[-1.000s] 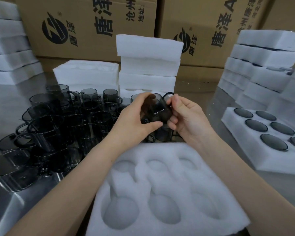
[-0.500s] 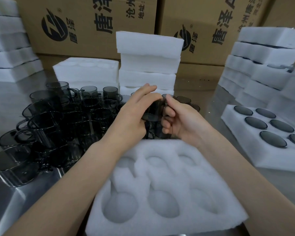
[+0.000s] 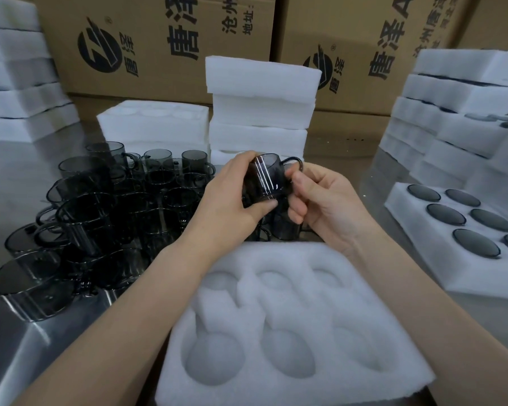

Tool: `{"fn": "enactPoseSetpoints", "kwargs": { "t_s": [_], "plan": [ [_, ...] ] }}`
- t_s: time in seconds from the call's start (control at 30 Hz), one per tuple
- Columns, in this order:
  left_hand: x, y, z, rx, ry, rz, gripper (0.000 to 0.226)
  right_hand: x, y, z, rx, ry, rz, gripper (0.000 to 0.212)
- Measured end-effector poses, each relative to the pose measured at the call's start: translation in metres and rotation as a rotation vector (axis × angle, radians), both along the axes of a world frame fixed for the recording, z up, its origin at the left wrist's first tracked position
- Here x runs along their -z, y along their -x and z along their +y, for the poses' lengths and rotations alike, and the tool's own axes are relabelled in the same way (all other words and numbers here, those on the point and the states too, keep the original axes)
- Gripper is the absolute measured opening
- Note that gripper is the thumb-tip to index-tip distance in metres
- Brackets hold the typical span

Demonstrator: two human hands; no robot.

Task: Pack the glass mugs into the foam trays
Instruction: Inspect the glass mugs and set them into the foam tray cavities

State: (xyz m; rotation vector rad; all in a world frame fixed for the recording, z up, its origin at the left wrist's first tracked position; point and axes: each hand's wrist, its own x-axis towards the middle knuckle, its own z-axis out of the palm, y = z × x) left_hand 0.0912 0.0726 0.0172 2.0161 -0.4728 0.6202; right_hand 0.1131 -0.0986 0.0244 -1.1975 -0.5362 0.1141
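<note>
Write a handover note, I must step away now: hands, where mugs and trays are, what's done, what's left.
Hands: left hand grips the held mug round its body; right hand pinches it at the handle side.
Things: near tray has all six pockets empty; right tray looks full, dark rounds in its pockets; loose mugs stand at left.
Done: apparently the right tray. To do: seat this mug, then the rest.

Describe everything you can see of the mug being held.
The held mug is a straight-walled cylinder of smoky dark transparent glass, with light streaks on its wall and a dark loop handle toward the right. It is slightly tilted, in the air beyond the empty foam tray. The left grip wraps its left side, thumb beneath; the right grip pinches its handle side.
</note>
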Motion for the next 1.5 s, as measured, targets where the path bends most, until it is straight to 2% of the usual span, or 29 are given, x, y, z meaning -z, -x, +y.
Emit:
{"fn": "enactPoseSetpoints", "kwargs": {
  "t_s": [0.13, 0.17, 0.27, 0.37, 0.6, 0.67, 0.8, 0.87, 0.93, 1.03, 1.13, 1.27, 1.37, 1.5],
  "plan": [
    [0.000, 0.001, -0.002, -0.045, -0.084, -0.044, 0.069, 0.001, 0.001, 0.004, 0.211, 0.071, -0.020, 0.030],
    [0.000, 0.001, -0.002, -0.063, -0.127, -0.081, 0.068, 0.001, 0.001, 0.005, 0.279, 0.088, -0.025, 0.030],
    [-0.001, 0.001, -0.001, -0.125, -0.272, -0.212, 0.067, 0.000, 0.003, 0.007, 0.448, 0.227, -0.097, 0.008],
    [-0.002, 0.001, 0.001, -0.154, -0.314, -0.277, 0.073, 0.000, 0.005, 0.007, 0.489, 0.350, -0.173, 0.005],
    [-0.002, 0.003, 0.000, -0.189, -0.276, -0.291, 0.069, -0.001, 0.006, 0.010, 0.400, 0.356, -0.173, 0.034],
    [-0.001, 0.003, 0.001, -0.182, -0.222, -0.251, 0.064, -0.002, 0.006, 0.009, 0.331, 0.281, -0.143, 0.036],
    [-0.002, 0.002, 0.000, -0.102, -0.008, -0.125, 0.060, -0.006, 0.003, 0.005, 0.145, 0.065, 0.059, 0.030],
    [-0.002, 0.004, -0.002, -0.020, 0.063, -0.031, 0.064, -0.006, 0.002, 0.002, 0.118, 0.114, 0.087, 0.026],
    [-0.003, 0.005, -0.003, 0.049, 0.062, 0.017, 0.062, -0.004, 0.002, -0.001, 0.002, 0.168, 0.082, 0.023],
    [0.000, 0.004, -0.001, 0.098, -0.008, 0.043, 0.073, -0.003, 0.003, -0.004, -0.163, 0.194, 0.070, 0.038],
    [0.003, 0.001, 0.001, 0.117, -0.096, 0.054, 0.082, -0.003, 0.004, 0.001, -0.064, 0.207, 0.083, 0.038],
    [0.005, -0.001, 0.000, 0.041, -0.205, -0.011, 0.086, -0.001, 0.005, 0.003, 0.029, 0.216, -0.005, 0.028],
    [0.003, -0.001, 0.000, 0.036, -0.139, -0.043, 0.077, -0.002, 0.006, 0.003, 0.014, 0.190, -0.025, 0.036],
    [0.002, 0.002, 0.001, 0.084, -0.050, -0.018, 0.076, -0.003, 0.006, 0.001, 0.015, 0.092, 0.006, 0.031]
  ]
}}
